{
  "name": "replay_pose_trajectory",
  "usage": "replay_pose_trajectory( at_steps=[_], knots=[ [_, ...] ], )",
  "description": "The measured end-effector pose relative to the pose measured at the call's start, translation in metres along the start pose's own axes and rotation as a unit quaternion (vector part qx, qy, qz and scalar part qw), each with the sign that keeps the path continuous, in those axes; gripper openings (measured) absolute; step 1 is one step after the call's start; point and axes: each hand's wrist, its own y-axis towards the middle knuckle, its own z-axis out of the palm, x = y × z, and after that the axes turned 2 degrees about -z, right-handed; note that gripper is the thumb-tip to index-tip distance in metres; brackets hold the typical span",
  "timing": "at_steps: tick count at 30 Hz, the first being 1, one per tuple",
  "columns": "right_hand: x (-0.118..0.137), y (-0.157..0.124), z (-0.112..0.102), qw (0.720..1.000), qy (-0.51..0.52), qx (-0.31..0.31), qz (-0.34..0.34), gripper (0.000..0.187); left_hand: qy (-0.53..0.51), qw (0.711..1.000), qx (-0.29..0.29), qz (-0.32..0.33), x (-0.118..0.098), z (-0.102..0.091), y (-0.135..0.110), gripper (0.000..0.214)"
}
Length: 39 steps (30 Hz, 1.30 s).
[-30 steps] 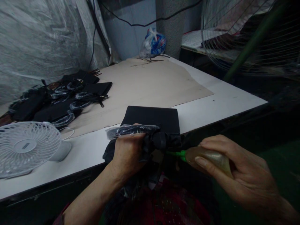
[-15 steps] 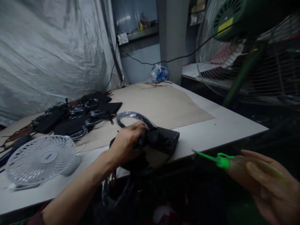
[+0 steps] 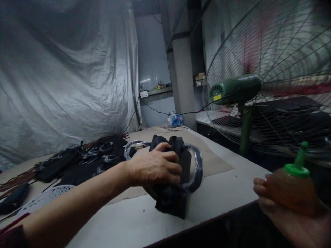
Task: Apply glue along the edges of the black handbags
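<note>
My left hand [image 3: 155, 166] reaches across the table with its fingers curled over a black handbag [image 3: 171, 203], gripping its soft upper part. The bag has ring-shaped handles wrapped in clear plastic; one handle [image 3: 199, 168] sticks out to the right, the other to the left behind my hand. At the lower right, my right hand [image 3: 289, 222] is wrapped round a squeeze bottle [image 3: 291, 189] of amber-brown liquid. Its green nozzle cap points upward. The bottle is beyond the table's front edge, apart from the bag.
Several black bags [image 3: 74, 168] with plastic-wrapped handles lie piled on the left of the table [image 3: 219, 193]. A small white fan [image 3: 49, 196] is partly behind my left forearm. A large green caged fan [image 3: 236, 88] stands at the right. Silver sheeting [image 3: 69, 82] hangs behind.
The black bag has come up from the table's edge onto the tabletop with my left hand, its handles now spread to both sides. The bottle has turned from nozzle-left to nozzle-up. The view has tilted upward.
</note>
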Motion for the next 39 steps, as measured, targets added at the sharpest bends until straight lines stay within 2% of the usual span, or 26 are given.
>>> replay_pose_trajectory(
  at_steps=[1, 2, 5, 8, 11, 16, 20, 23, 26, 30, 32, 35, 37, 39],
  knots=[
    [0.008, 0.009, 0.012, 0.997, 0.065, 0.024, 0.045, 0.041, 0.019, 1.000, -0.008, 0.018, -0.007, 0.003, -0.001, 0.007],
    [0.016, 0.019, 0.025, 0.992, 0.114, 0.030, 0.045, 0.042, 0.035, 0.998, -0.023, 0.038, -0.013, 0.007, -0.004, 0.009],
    [0.035, 0.051, 0.061, 0.968, 0.201, 0.114, 0.094, 0.037, 0.066, 0.991, -0.059, 0.099, -0.023, 0.015, -0.011, 0.012],
    [0.046, 0.081, 0.090, 0.945, 0.218, 0.199, 0.141, 0.040, 0.081, 0.982, -0.083, 0.146, -0.026, 0.018, -0.016, 0.014],
    [0.056, 0.099, 0.109, 0.931, 0.207, 0.252, 0.162, 0.042, 0.091, 0.976, -0.097, 0.175, -0.028, 0.022, -0.016, 0.022],
    [0.063, 0.098, 0.132, 0.906, 0.200, 0.321, 0.189, 0.034, 0.088, 0.964, -0.132, 0.211, -0.032, 0.031, -0.011, 0.029],
    [0.058, 0.084, 0.150, 0.909, 0.199, 0.326, 0.166, 0.025, 0.079, 0.959, -0.142, 0.233, -0.031, 0.037, -0.004, 0.033],
    [0.064, 0.078, 0.166, 0.904, 0.206, 0.344, 0.150, 0.031, 0.072, 0.957, -0.141, 0.245, -0.026, 0.040, 0.000, 0.029],
    [0.078, 0.080, 0.183, 0.896, 0.205, 0.364, 0.153, 0.035, 0.076, 0.955, -0.126, 0.256, -0.013, 0.032, 0.001, 0.026],
    [0.088, 0.090, 0.209, 0.898, 0.202, 0.355, 0.165, 0.036, 0.125, 0.952, -0.080, 0.267, 0.020, 0.012, -0.002, 0.028],
    [0.083, 0.094, 0.220, 0.902, 0.211, 0.336, 0.170, 0.036, 0.140, 0.957, -0.061, 0.246, 0.037, 0.007, -0.008, 0.030],
    [0.062, 0.096, 0.232, 0.914, 0.243, 0.283, 0.158, 0.032, 0.110, 0.987, -0.026, 0.111, 0.052, 0.015, -0.023, 0.032],
    [0.042, 0.094, 0.238, 0.921, 0.264, 0.243, 0.151, 0.031, 0.082, 0.997, 0.004, 0.009, 0.051, 0.026, -0.032, 0.027],
    [0.019, 0.092, 0.243, 0.924, 0.274, 0.214, 0.160, 0.031, 0.053, 0.997, 0.045, -0.047, 0.042, 0.038, -0.038, 0.019]
  ],
)
